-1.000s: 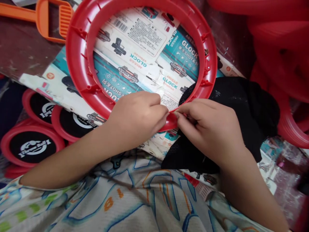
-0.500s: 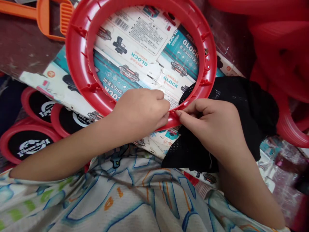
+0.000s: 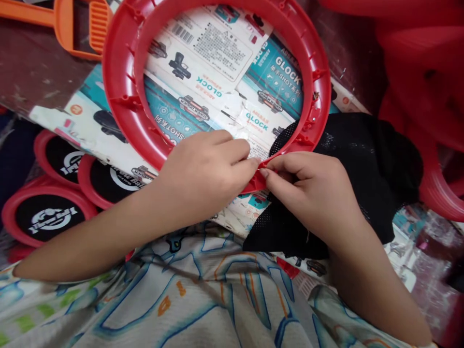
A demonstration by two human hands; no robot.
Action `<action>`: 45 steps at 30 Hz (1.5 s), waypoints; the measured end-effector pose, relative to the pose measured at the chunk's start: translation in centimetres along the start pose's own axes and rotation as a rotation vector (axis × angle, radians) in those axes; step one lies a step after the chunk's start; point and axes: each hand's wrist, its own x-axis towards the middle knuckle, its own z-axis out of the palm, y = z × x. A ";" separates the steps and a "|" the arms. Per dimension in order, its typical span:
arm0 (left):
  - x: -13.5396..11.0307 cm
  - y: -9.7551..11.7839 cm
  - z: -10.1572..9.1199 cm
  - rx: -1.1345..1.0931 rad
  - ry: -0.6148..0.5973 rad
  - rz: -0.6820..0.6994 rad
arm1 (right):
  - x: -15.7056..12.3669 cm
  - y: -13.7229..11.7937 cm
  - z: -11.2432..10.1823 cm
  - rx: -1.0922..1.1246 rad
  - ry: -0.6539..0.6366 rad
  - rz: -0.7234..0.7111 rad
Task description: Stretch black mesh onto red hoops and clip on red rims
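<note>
A red plastic ring (image 3: 125, 87) with small ribs and posts inside its channel lies on the printed cardboard. My left hand (image 3: 210, 174) is closed over the ring's near edge, its fingertips bent down against the channel. Close beside it, my right hand (image 3: 308, 188) pinches thumb and forefinger together at the same stretch of rim. A tiny glint shows between the two hands' fingertips, too small to name. Black mesh cloth (image 3: 377, 169) spreads beneath my right hand and wrist, and part of it passes under the ring's near right side.
Flattened printed cardboard (image 3: 83, 116) covers the work surface. Several red-rimmed black discs (image 3: 49, 217) are piled at the left. An orange plastic piece with a slatted part (image 3: 65, 29) lies at the far left. Red plastic rings (image 3: 431, 92) are stacked on the right.
The ring has shifted slightly right and turned a little. My left forefinger has extended toward my right fingertips, and a small glint now shows between them.
</note>
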 end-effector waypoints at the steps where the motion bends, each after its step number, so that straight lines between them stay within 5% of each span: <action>1: 0.1 0.2 0.2 -0.029 -0.013 -0.013 | -0.1 0.0 -0.1 -0.017 0.001 -0.010; 8: 0.2 0.4 0.8 -0.083 -0.077 -0.125 | -0.6 0.2 -0.8 -0.143 0.139 -0.165; 12: 0.5 0.4 0.7 -0.097 -0.107 -0.146 | -0.3 0.6 -0.7 -0.083 0.173 -0.048; 17: 0.3 -1.5 0.7 -0.128 -0.122 -0.012 | -0.3 0.5 -0.4 -0.079 0.105 0.120; 22: -0.2 -3.3 0.2 -0.143 -0.091 0.105 | -0.4 -0.1 -0.2 -0.083 0.043 0.111; 27: 0.6 -1.5 -0.3 -0.001 -0.037 0.082 | -0.3 -0.2 0.0 -0.108 0.016 0.085; 31: 1.5 -0.1 -0.1 -0.042 -0.146 -0.023 | -0.5 -0.3 -0.2 -0.114 0.011 0.045; 40: 1.8 -0.1 0.4 -0.109 -0.221 -0.119 | -0.6 0.0 -0.7 -0.260 0.082 -0.137; 45: 2.1 0.0 0.3 -0.108 -0.278 -0.131 | 0.1 0.7 -0.7 -0.198 0.085 -0.116</action>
